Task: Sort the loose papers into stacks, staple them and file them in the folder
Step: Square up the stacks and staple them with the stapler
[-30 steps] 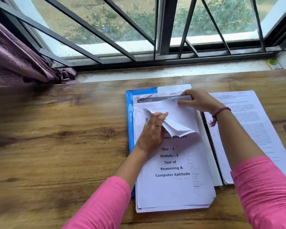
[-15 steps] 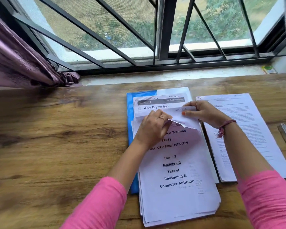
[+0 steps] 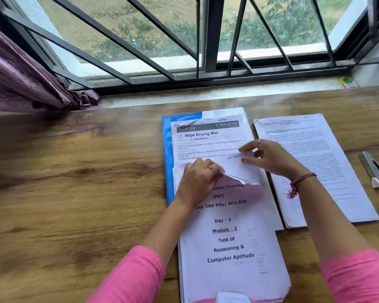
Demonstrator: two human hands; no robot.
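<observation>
From the head view, a brown wood-grain worktop [image 3: 74, 204] runs up to a barred window, with a purple curtain [image 3: 20, 84] bunched at its far left corner. Right of the middle lies a blue plastic folder [image 3: 167, 162], its long side pointing at the far edge. On it sits a thick stack of white printed papers [image 3: 228, 248] that overhangs the folder toward the near edge; its top sheet reads "Test of Reasoning & Computer Aptitude". Under that stack's far end a white sheet headed "Wipe Drying Mat" [image 3: 206, 138] shows.

The left hand [image 3: 198, 180] rests on the stack with fingers curled, pinching the folded-back top edge of a sheet [image 3: 234, 169]. The right hand [image 3: 269, 158] pinches the same folded sheet at its right corner between thumb and forefinger, the other fingers loosely bent. A red thread bracelet [image 3: 302, 180] circles the right wrist, and both arms wear pink sleeves.

Just beside the folder, toward the right edge, lies a second white stack of text pages [image 3: 337, 171]. A silver metal stapler [image 3: 373, 169] lies at the right edge, apart from that stack.
</observation>
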